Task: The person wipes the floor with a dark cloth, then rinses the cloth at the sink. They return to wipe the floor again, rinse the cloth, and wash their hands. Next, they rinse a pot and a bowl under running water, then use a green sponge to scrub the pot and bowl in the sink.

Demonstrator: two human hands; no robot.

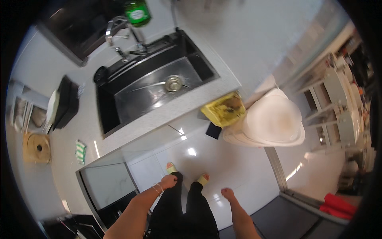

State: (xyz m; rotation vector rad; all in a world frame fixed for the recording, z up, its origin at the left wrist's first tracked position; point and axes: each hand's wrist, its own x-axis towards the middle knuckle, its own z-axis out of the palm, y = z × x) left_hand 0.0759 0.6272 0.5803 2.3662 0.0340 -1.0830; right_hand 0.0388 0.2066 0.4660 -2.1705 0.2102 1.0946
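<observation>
My left hand (169, 181), with a bracelet at the wrist, hangs over my left leg with its fingers curled in. Off to the right, my right hand (227, 193) is held low above the tiled floor, its fingers also closed. Neither shows anything in its grip. Before me a black-rimmed steel sink (155, 85) is set in a pale countertop (167, 115). A chrome faucet (119, 30) stands behind the basin, where a round drain strainer (173, 83) sits. On the counter to the left lies a green-and-white striped cloth or packet (80, 151).
A bin with a yellow liner (225, 109) hangs or stands by the counter's edge, beside a large whitish rounded container (273, 119). A green bottle (138, 13) stands behind the sink. At left are a black box (67, 103) and a wooden board (37, 148). A door track (275, 168) crosses the floor.
</observation>
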